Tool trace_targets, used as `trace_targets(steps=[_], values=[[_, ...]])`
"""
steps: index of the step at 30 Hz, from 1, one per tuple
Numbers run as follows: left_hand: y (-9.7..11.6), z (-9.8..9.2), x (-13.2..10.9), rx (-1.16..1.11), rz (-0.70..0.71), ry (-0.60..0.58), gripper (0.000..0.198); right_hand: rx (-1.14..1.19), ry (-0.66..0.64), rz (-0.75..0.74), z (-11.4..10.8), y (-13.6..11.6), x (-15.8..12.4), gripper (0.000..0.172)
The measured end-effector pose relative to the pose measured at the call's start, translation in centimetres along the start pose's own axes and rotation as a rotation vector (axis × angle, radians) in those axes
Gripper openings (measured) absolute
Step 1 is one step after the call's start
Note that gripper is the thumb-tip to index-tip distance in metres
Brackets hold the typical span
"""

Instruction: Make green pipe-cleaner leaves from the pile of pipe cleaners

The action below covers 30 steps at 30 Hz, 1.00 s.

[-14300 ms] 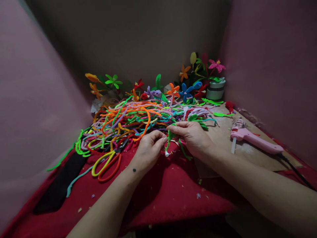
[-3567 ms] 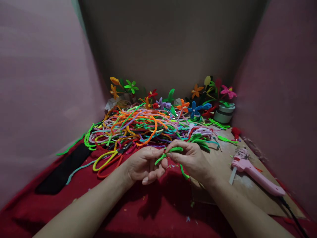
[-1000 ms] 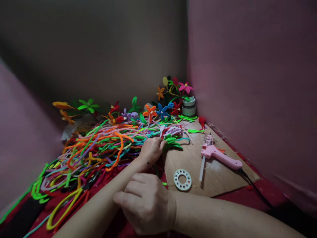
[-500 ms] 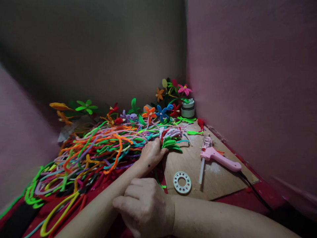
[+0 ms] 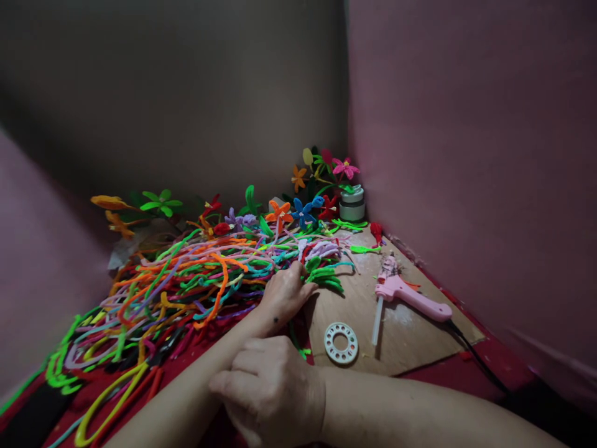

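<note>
The left hand (image 5: 284, 292), fingers drawn together, seems to pinch the green loops (image 5: 325, 277) at the edge of the pipe-cleaner pile (image 5: 186, 274), within easy reach on the board (image 5: 420, 339) near the glue gun (image 5: 410, 296). The right hand (image 5: 270, 392) rests curled shut against the left forearm, anything inside it hidden.

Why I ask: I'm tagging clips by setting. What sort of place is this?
Probably a home craft corner: a heap of pipe cleaners, finished flowers made from them, and a glue gun.
</note>
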<state>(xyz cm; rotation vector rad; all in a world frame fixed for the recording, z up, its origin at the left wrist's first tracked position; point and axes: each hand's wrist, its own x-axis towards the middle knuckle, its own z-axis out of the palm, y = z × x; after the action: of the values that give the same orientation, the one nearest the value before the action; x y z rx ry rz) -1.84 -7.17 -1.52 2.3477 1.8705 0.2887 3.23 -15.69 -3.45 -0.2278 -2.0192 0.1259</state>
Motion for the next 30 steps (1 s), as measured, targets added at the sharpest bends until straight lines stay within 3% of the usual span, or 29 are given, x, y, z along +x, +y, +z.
trace_targets(steps=[3,11,20,30], values=[[-0.3,0.1,0.3,0.007,-0.033,-0.004,0.044,-0.008,-0.032,0.011,0.0,0.0,0.0,0.016],[-0.4,0.8,0.7,0.026,-0.049,-0.007,0.02,-0.003,-0.026,0.02,-0.1,0.2,0.0,0.016],[0.0,0.9,0.4,0.026,0.009,0.029,0.033,-0.001,-0.038,-0.001,-0.1,0.2,-0.1,0.016],[0.1,0.7,0.2,-0.031,-0.002,0.064,0.017,-0.017,-0.137,0.004,-0.1,0.0,0.0,0.01]])
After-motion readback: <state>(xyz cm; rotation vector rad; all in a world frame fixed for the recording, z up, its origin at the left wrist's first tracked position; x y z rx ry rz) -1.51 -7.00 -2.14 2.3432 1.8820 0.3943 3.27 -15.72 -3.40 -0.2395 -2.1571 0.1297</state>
